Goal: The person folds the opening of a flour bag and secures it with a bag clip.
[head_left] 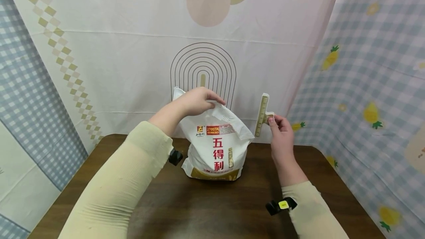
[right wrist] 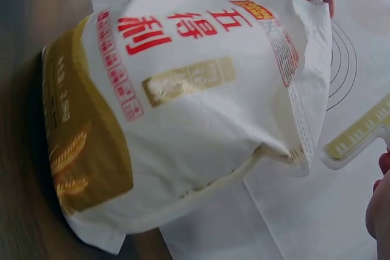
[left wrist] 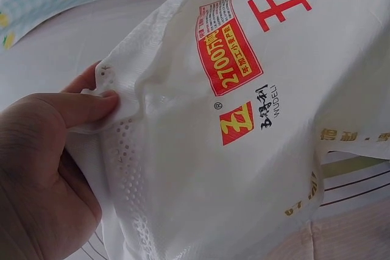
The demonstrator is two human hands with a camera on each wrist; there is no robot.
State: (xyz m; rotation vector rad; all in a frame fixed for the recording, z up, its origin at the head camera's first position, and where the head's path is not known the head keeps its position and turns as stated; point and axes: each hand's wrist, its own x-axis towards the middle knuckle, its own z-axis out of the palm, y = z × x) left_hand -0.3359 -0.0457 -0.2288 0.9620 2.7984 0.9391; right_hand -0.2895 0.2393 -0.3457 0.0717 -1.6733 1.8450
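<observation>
A white flour bag (head_left: 216, 146) with red characters and a gold base stands upright on the brown table. My left hand (head_left: 198, 100) pinches the bag's top edge, thumb on the printed side, as the left wrist view shows at the perforated rim (left wrist: 122, 98). To the right of the bag, my right hand (head_left: 282, 135) holds a gold-and-white bag clip (head_left: 262, 115) by its handle, between thumb and fingers. The clip's long bar stands nearly vertical, apart from the bag. In the right wrist view the clip (right wrist: 359, 132) shows only partly, beside the bag's top corner.
The wooden table (head_left: 172, 209) extends in front of the bag. A white printed cloth (head_left: 132, 65) hangs close behind it, and a checked cloth with pineapples (head_left: 365, 95) hangs at the right. Each wrist wears a black strap device (head_left: 281, 205).
</observation>
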